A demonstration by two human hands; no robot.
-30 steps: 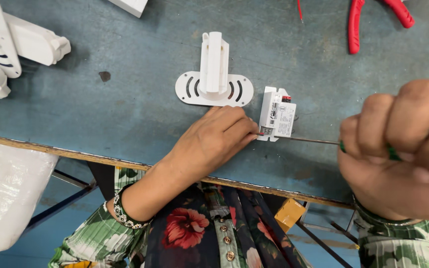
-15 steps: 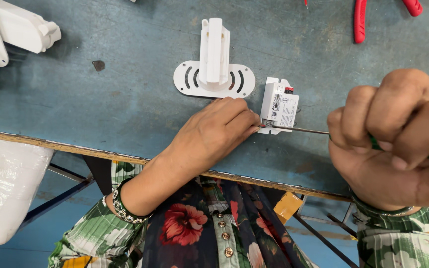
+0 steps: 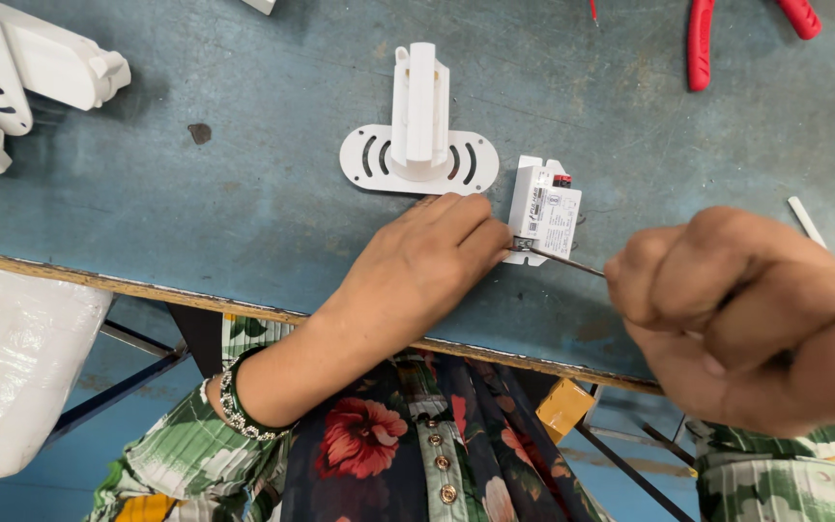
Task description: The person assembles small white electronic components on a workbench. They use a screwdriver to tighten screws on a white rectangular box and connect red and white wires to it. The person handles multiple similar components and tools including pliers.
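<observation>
Two hands work at one small white box that lies flat on the blue-grey table, just right of a white slotted plate with an upright post. The left hand rests palm down with its fingertips pressed against the box's near left corner, apparently to pin it so it cannot slide. The right hand is closed in a tight fist around a screwdriver, whose thin metal shaft runs leftward to the box's lower edge; the grip looks suited to pushing and turning at once. Its handle is buried in the fist, and the exact spot the tip meets is too small to make out. Red pliers at the top edge and white housings at the upper left are cut off by the frame.
</observation>
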